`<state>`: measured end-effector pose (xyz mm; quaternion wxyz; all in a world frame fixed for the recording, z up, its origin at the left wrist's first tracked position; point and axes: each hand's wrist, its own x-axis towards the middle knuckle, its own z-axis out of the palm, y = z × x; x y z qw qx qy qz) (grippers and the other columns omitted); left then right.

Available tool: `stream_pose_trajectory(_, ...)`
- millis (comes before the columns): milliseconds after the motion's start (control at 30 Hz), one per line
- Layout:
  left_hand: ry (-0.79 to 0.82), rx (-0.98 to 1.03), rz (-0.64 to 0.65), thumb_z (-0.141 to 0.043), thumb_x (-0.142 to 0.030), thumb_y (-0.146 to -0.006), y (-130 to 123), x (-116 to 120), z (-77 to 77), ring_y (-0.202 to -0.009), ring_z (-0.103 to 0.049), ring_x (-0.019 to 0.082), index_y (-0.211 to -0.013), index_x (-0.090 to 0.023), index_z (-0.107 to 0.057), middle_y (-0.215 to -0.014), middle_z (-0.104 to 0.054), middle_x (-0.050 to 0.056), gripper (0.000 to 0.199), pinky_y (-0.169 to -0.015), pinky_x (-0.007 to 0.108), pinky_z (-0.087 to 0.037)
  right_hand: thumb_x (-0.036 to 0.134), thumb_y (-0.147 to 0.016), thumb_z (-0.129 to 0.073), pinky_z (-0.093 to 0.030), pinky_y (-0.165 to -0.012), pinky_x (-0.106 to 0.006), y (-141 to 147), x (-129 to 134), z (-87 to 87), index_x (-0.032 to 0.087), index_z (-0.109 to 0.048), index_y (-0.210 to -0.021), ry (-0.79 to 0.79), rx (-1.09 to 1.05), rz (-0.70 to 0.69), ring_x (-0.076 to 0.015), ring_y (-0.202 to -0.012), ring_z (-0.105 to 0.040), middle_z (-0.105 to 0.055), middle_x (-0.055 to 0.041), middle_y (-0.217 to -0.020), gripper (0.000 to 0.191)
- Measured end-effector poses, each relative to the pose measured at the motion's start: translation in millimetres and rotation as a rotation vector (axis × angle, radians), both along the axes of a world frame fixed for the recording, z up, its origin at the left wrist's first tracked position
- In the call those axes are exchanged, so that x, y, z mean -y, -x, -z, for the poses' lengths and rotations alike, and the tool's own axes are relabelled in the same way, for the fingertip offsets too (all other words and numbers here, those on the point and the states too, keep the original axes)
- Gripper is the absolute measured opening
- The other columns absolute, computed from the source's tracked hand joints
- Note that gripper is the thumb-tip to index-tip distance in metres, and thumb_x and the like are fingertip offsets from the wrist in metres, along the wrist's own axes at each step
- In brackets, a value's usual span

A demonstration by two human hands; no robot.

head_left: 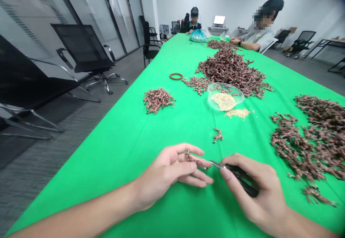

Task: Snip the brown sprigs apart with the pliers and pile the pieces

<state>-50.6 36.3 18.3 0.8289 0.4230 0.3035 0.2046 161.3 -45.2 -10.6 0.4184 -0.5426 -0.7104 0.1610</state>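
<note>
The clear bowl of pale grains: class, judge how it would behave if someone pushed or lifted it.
The clear bowl looks shallow and round-sided, so it may slide or rock when pushed. The pale grains look loose and could shift or spill if it tilts, like those lying beside it. If it is glass, it is probably fragile.

This looks like an office meeting room used as a workroom, with glass partition walls (102, 19) and blinds along the left, black mesh swivel chairs (81, 47) on grey carpet (54, 152), and a long green-covered tabletop (121, 159) running toward a laptop (219, 20) at the far white wall.
</note>
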Motion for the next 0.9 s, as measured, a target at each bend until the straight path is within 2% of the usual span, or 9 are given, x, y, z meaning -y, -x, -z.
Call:
stream_pose_trajectory(100, -0.005, 0.013, 0.044, -0.057, -0.014, -0.095, 0, 1, 2.1, -0.098, -0.074, 0.026, -0.111, -0.012, -0.055, -0.12, -0.068, 0.016, 0.017, -0.085, 0.033, -0.059, 0.018, -0.089, -0.063, -0.046, -0.056, -0.025, -1, 0, 0.0, 0.022, -0.062, -0.097, -0.001, 0.001, 0.004, -0.0109, -0.061, -0.058, -0.065, 0.0004, -0.078, 0.009)
stream_pose_trajectory(200, -0.047, 0.029, 0.074, -0.058, -0.018, -0.095, 0, 4, 5.5, -0.098, -0.075, 0.026, -0.11, -0.013, -0.056, -0.121, -0.068, 0.016, 0.015, -0.079, 0.03, -0.061, 0.017, -0.088, -0.063, -0.046, -0.054, -0.025, -1, -1, -1.8, 0.021, -0.062, -0.098, -0.041, 0.017, -0.002, -0.0111, -0.061, -0.058, -0.064, -0.0003, -0.077, 0.011)
stream_pose_trajectory(400, -0.063, -0.042, 0.043, -0.066, -0.023, -0.091, -1, 12, 7.3, -0.091, -0.076, 0.025, -0.101, -0.016, -0.053, -0.094, -0.076, 0.009, 0.018, -0.066, 0.023, -0.06, 0.006, -0.083, -0.063, -0.048, -0.057, -0.027, 3, 0, -5.3, 0.014, -0.058, -0.108, -0.221, 0.146, -0.116, -0.0141, -0.066, -0.059, -0.066, -0.006, -0.082, 0.027)
stream_pose_trajectory(533, -0.045, -0.049, 0.056, -0.07, -0.023, -0.088, -1, 13, 5.1, -0.084, -0.077, 0.021, -0.096, -0.016, -0.051, -0.094, -0.077, 0.009, 0.022, -0.062, 0.021, -0.059, 0.006, -0.081, -0.065, -0.05, -0.058, -0.029, 4, 4, -4.3, 0.012, -0.057, -0.11, -0.299, 0.203, -0.109, -0.0166, -0.07, -0.06, -0.067, -0.0091, -0.085, 0.031)
stream_pose_trajectory(767, -0.079, -0.056, 0.039, -0.07, -0.024, -0.088, -2, 12, 6.0, -0.078, -0.076, 0.02, -0.097, -0.015, -0.051, -0.09, -0.075, 0.009, 0.023, -0.06, 0.022, -0.057, 0.005, -0.082, -0.063, -0.048, -0.057, -0.028, 4, 2, -5.4, 0.012, -0.057, -0.108, -0.264, 0.174, -0.133, -0.0154, -0.067, -0.058, -0.066, -0.0083, -0.082, 0.027)
stream_pose_trajectory(900, -0.129, -0.065, 0.009, -0.069, -0.027, -0.088, -2, 11, 8.8, -0.074, -0.075, 0.02, -0.097, -0.014, -0.054, -0.087, -0.072, 0.008, 0.022, -0.061, 0.025, -0.057, 0.008, -0.084, -0.061, -0.046, -0.056, -0.027, 5, -2, -4.2, 0.014, -0.058, -0.103, -0.168, 0.141, -0.142, -0.0131, -0.064, -0.056, -0.065, -0.0052, -0.08, 0.02)
